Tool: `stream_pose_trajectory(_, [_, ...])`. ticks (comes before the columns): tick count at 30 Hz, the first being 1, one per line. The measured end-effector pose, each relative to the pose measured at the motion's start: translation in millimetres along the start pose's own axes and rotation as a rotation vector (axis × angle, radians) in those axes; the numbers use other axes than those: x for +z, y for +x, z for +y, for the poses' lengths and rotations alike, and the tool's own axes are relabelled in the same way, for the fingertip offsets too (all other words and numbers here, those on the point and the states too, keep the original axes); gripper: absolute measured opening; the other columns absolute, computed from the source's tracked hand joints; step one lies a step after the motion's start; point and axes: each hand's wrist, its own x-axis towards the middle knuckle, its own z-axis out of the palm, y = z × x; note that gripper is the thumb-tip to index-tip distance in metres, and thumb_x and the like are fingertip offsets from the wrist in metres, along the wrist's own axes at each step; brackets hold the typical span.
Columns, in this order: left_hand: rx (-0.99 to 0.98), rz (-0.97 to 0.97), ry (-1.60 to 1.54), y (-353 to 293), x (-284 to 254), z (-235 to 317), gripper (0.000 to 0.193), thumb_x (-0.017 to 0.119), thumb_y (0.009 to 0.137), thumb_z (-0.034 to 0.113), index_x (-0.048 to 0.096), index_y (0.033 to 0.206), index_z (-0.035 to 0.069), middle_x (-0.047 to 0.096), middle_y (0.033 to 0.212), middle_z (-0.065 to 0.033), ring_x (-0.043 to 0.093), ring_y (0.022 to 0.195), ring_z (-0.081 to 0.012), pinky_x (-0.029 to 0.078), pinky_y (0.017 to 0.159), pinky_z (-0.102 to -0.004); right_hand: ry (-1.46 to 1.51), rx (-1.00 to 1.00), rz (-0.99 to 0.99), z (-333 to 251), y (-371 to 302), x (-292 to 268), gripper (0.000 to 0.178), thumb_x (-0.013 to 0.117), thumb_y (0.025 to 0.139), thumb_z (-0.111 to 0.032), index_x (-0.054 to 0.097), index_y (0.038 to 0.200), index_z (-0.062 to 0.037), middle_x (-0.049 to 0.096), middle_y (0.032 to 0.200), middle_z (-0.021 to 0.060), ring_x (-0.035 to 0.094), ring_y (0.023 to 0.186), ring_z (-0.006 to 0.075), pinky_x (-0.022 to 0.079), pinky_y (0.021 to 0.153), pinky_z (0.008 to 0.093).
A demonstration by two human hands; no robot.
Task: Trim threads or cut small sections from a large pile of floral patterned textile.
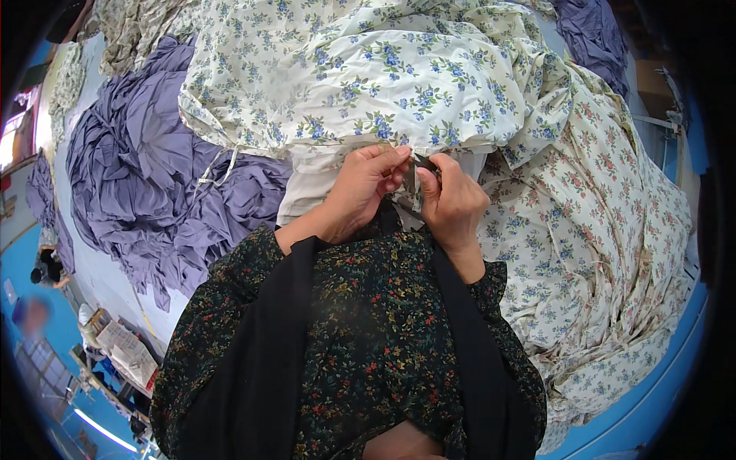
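A white cloth with blue flowers and green leaves [399,84] is spread in front of me, its near edge at my fingertips. My left hand [364,184] is closed, thumb and forefinger pinching that edge. Close beside it, my right hand [454,198] is closed around a small dark metal tool [414,180], which looks like thread snips. Its narrow tip points up at the cloth edge between my hands. Most of the tool is hidden by my right fingers. Below the edge, plain white fabric [307,180] shows on the left of my left hand.
Crumpled purple cloth [138,153] is heaped on the left of the pale table [96,207], with more purple cloth [590,38] at the far right. Floral fabric with reddish and blue flowers [606,222] piles up on the right. Another person [50,264] is at the far left.
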Motion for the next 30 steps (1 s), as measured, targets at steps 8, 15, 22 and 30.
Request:
stream_pose_trajectory(8, [-0.025, 0.006, -0.009, -2.3, -0.9, -0.2, 0.017, 0.068, 0.091, 0.018, 0.066, 0.084, 0.003, 0.064, 0.076, -0.0022, 0.053, 0.063, -0.0082, 0.039, 0.055, -0.0211, -0.129, -0.087, -0.016, 1.2, 2.9, -4.1, 0.020, 0.061, 0.094, -0.030, 0.064, 0.097, -0.0096, 0.055, 0.068, 0.0037, 0.055, 0.053, 0.0228, 0.042, 0.048, 0.0340])
stream_pose_trajectory(15, [-0.052, 0.000, -0.003, -1.7, -0.9, 0.0, 0.018, 0.065, 0.092, 0.018, 0.067, 0.089, 0.001, 0.065, 0.079, -0.0039, 0.054, 0.066, -0.0088, 0.041, 0.057, -0.0214, -0.112, -0.095, -0.023, 5.0, 3.4, -10.2, 0.020, 0.063, 0.092, -0.029, 0.064, 0.095, -0.0087, 0.058, 0.070, 0.0032, 0.057, 0.055, 0.0230, 0.044, 0.049, 0.0335])
stream_pose_trajectory(22, [-0.053, 0.000, 0.002, -1.2, -1.8, -1.1, 0.018, 0.065, 0.092, 0.018, 0.067, 0.089, 0.001, 0.064, 0.077, -0.0032, 0.054, 0.065, -0.0089, 0.041, 0.057, -0.0216, 0.455, 0.204, -0.015, -9.3, 20.0, -14.7, 0.011, 0.067, 0.088, -0.013, 0.063, 0.095, -0.0059, 0.063, 0.085, 0.0087, 0.063, 0.068, 0.0296, 0.049, 0.056, 0.0332])
stream_pose_trajectory(30, [-0.032, 0.015, 0.023, 1.1, -1.8, -2.5, 0.017, 0.066, 0.092, 0.019, 0.067, 0.087, 0.002, 0.063, 0.076, -0.0015, 0.054, 0.064, -0.0080, 0.040, 0.056, -0.0208, 0.742, 0.307, -0.173, 15.4, 4.2, -5.3, 0.007, 0.063, 0.091, -0.007, 0.059, 0.095, -0.0041, 0.059, 0.085, -0.0003, 0.057, 0.068, 0.0111, 0.044, 0.055, 0.0278])
